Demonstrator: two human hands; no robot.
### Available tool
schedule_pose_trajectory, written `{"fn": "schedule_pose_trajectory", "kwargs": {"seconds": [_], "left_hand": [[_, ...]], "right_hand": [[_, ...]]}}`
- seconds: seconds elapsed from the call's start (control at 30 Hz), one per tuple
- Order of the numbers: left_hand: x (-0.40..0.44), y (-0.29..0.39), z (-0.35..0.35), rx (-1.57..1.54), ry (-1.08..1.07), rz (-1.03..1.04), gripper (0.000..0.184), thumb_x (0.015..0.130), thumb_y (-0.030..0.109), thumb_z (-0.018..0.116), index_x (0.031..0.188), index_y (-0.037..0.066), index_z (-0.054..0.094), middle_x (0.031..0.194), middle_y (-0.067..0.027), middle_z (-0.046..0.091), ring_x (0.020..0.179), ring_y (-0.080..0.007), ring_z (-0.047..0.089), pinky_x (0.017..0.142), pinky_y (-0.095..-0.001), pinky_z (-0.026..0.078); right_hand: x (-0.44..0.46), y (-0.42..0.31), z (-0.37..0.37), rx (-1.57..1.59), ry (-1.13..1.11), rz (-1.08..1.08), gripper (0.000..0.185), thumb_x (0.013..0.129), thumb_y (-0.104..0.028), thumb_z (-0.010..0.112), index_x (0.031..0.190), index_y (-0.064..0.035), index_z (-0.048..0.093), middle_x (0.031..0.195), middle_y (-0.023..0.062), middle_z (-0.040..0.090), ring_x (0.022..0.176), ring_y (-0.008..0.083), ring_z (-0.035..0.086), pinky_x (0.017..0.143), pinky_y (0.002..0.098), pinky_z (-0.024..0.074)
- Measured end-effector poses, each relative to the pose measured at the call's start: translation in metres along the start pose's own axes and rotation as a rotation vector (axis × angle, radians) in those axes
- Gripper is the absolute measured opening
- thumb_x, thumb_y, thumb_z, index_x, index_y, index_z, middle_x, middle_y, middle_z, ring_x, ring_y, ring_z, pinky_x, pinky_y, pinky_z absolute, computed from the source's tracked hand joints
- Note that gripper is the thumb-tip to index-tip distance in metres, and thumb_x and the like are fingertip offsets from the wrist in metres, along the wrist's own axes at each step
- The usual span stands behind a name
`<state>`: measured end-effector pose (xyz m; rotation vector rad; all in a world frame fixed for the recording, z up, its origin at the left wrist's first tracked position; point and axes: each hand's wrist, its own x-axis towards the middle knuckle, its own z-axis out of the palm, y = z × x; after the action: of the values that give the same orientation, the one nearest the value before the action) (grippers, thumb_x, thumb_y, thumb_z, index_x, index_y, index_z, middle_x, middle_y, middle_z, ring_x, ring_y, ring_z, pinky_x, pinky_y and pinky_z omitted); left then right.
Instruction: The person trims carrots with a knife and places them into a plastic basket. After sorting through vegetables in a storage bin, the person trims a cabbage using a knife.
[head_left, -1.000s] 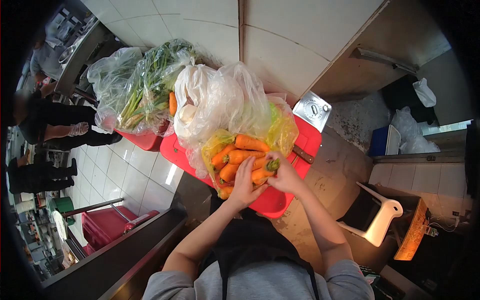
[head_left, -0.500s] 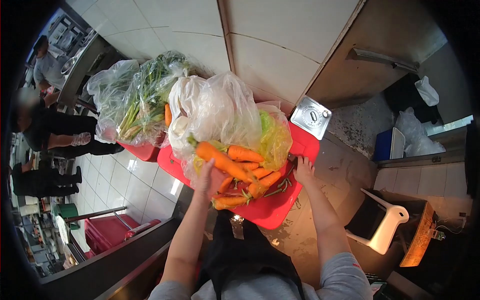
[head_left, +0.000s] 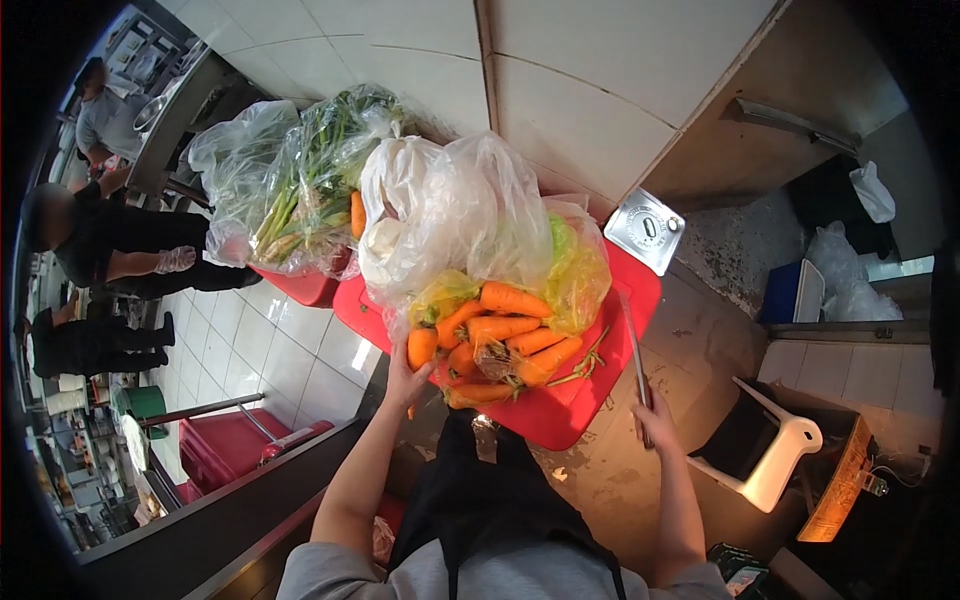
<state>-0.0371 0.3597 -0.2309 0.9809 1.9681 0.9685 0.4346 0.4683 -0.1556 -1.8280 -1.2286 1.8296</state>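
Note:
In my left hand (head_left: 405, 380) is a carrot (head_left: 422, 347), its thick end facing up; fingers close around it at the left side of the carrot pile. My right hand (head_left: 655, 420) grips a knife (head_left: 637, 345) by its handle, off the right edge of the red lid (head_left: 560, 425). The blade points away from me. Several carrots (head_left: 500, 328) lie heaped on the lid, partly on clear and yellow plastic (head_left: 580, 275). Thin green stem trimmings (head_left: 590, 358) lie right of the heap.
Behind the carrots sit white plastic bags (head_left: 450, 210) and a clear bag of green onions (head_left: 320, 180). A metal scale (head_left: 645, 232) stands at the lid's far right corner. A white stool (head_left: 770, 460) is at right. Several people stand at left beyond a red bin (head_left: 235, 450).
My right hand has picked up the knife from the lid and drawn it right and toward me. My left hand has moved the carrot from above the heap to its left side and turned it end-up.

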Motion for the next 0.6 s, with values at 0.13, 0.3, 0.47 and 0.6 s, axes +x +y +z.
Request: {"fn": "schedule_pose_trajectory", "kwargs": {"seconds": [0.13, 0.3, 0.47, 0.6], "left_hand": [[-0.004, 0.010, 0.023, -0.104, 0.035, -0.105, 0.061, 0.080, 0.009, 0.067, 0.133, 0.009, 0.035, 0.127, -0.0131, 0.045, 0.113, -0.0220, 0.049, 0.091, -0.0334, 0.044], [-0.028, -0.012, 0.083, -0.516, 0.042, -0.163, 0.067, 0.082, 0.003, 0.063, 0.136, 0.008, 0.024, 0.125, -0.0135, 0.046, 0.111, -0.0225, 0.050, 0.089, -0.0326, 0.046], [-0.027, -0.003, 0.131, -0.668, 0.094, -0.171, 0.060, 0.083, 0.002, 0.061, 0.132, 0.008, 0.027, 0.115, -0.0109, 0.049, 0.100, -0.0196, 0.054, 0.084, -0.0315, 0.048], [-0.010, -0.014, 0.198, -0.501, 0.039, 0.068, 0.055, 0.083, 0.002, 0.062, 0.130, 0.005, 0.032, 0.107, -0.0077, 0.050, 0.089, -0.0173, 0.054, 0.077, -0.0300, 0.048]], "right_hand": [[-0.080, 0.011, 0.023, 0.516, -0.109, 0.099, 0.042, 0.070, 0.001, 0.052, 0.111, -0.0034, 0.045, 0.068, 0.0070, 0.051, 0.049, 0.0175, 0.052, 0.045, 0.0296, 0.0462], [-0.099, 0.058, 0.068, 0.090, -0.156, 0.177, 0.018, 0.079, -0.001, 0.049, 0.097, -0.0036, 0.052, 0.069, 0.0041, 0.052, 0.054, 0.0126, 0.052, 0.047, 0.0273, 0.0438], [-0.076, 0.052, 0.096, -0.080, -0.065, 0.067, 0.025, 0.089, -0.019, 0.058, 0.106, -0.0026, 0.052, 0.065, 0.0018, 0.051, 0.046, 0.0098, 0.047, 0.042, 0.0254, 0.0401], [-0.038, 0.051, 0.090, -0.129, 0.068, -0.081, 0.027, 0.090, -0.014, 0.057, 0.112, -0.0011, 0.050, 0.066, 0.0025, 0.054, 0.045, 0.0104, 0.051, 0.041, 0.0259, 0.0412]]}}
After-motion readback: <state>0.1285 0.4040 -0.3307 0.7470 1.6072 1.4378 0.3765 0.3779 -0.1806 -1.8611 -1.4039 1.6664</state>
